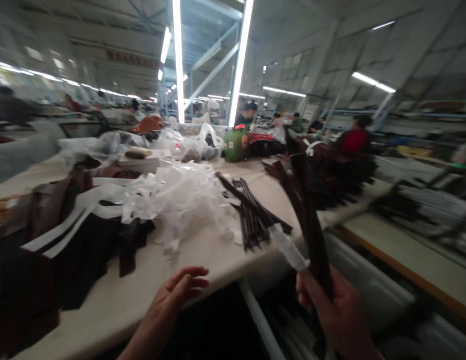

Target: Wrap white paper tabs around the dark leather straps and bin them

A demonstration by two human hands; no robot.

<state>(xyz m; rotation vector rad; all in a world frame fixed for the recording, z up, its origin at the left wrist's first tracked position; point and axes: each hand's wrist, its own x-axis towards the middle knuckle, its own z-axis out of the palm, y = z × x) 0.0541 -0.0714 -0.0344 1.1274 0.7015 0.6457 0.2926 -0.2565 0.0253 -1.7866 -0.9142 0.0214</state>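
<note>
As it juts past the near edge of the worktable [213, 255], a bunch of long dark strips [311, 220] stands upright in the right hand [326, 300], with a whitish wrapping [289, 247] slanting toward its fingertips. At the worktable's far side sits a green container [233, 145], its label too blurred to read. Thin dark pieces [250, 215] lie toward the worktable's right, beside a loose heap of white scraps [180, 195] at its middle. Brown and black panels [78, 255] crowd its left end; a large dark bundle [338, 175] fills its far right corner. Below its right edge is a pale bin [371, 270]. The right fingers wrap round the strips; the left hand [176, 290], released and loosely curled, hovers at the worktable's front edge.
</note>
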